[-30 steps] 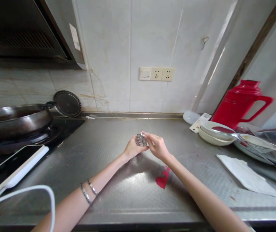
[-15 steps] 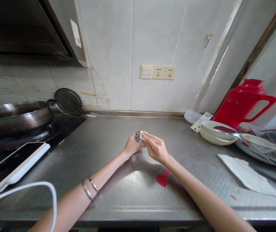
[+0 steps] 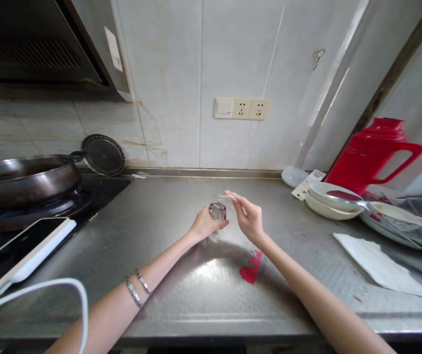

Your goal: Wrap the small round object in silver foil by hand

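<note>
We see the left hand (image 3: 206, 224) curled around a small faceted clear container (image 3: 218, 211), thumb on its near side, over the middle of the steel countertop (image 3: 166, 216). Angular end faces us; long axis foreshortened, exact tilt not readable. At its 2 o'clock, just apart, we note the right hand (image 3: 248, 216), fingertips narrowed on a thin pale piece (image 3: 230, 196), blurred. Red patch (image 3: 250, 272): container's 5 o'clock.

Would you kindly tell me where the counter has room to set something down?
Bare steel counter shows between the stove and the left hand, and between the right hand and the white paper. The right end is crowded with white bowls and the red flask.
</note>
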Tool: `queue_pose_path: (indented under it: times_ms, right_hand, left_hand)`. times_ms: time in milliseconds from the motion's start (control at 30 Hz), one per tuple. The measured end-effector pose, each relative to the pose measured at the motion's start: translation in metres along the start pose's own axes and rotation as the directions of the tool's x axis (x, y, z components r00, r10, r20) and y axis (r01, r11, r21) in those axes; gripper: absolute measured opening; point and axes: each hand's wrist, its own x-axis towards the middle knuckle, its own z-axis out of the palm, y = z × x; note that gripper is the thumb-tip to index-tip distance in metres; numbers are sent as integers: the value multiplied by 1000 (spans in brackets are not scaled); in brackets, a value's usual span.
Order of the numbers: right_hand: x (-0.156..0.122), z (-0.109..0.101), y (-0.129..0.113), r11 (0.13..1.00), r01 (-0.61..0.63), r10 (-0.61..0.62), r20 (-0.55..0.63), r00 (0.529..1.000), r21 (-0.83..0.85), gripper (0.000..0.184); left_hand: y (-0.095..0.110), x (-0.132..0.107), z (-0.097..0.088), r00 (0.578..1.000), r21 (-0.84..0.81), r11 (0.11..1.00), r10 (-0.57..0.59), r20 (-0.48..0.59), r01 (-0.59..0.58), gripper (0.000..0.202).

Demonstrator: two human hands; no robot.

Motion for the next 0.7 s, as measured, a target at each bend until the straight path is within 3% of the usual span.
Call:
queue_pose_path:
  times_ms: [100, 233, 500, 600, 700]
  right_hand:
    - [-2, 3, 5, 987, 160, -157, 160, 975, -3, 29]
    - [-5, 4, 4, 956, 293, -276, 323, 905, -4, 32]
    - [-5, 1, -3, 883, 468, -447, 376, 812, 38, 31]
    - [-1, -2, -1, 858, 511, -483, 405, 776, 45, 31]
    - [3, -7, 5, 855, 518, -477, 420, 772, 20, 34]
  left_hand:
    - [8, -5, 0, 998, 132, 989, 64, 28, -67, 31]
    - [18, -7, -3, 975, 151, 964, 209, 72, -217, 33]
    - [5, 1, -7, 931, 243, 900, 336, 142, -362, 17]
    - [3, 2, -7, 937, 244, 905, 329, 117, -348, 19]
    - [8, -2, -5, 948, 202, 927, 298, 111, -315, 26]
